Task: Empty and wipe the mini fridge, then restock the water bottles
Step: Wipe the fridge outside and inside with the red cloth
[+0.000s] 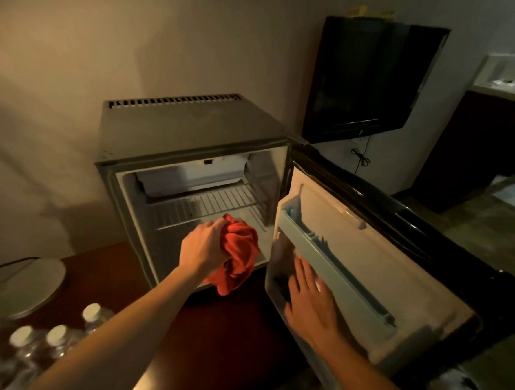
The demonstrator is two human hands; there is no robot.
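Soft red cloth (241, 248) — matt grey fridge (191, 127), glossy dark wooden tabletop (227, 328).

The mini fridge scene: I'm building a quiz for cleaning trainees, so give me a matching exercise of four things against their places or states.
Things:
1. red cloth
2. right hand
3. water bottles
4. fridge door

Places or states:
A. grouped on the dark table, lower left
B. swung open to the right
C. bunched in the left hand at the fridge opening
D. flat and open against the door's inner side

Pairs: 1-C, 2-D, 3-A, 4-B
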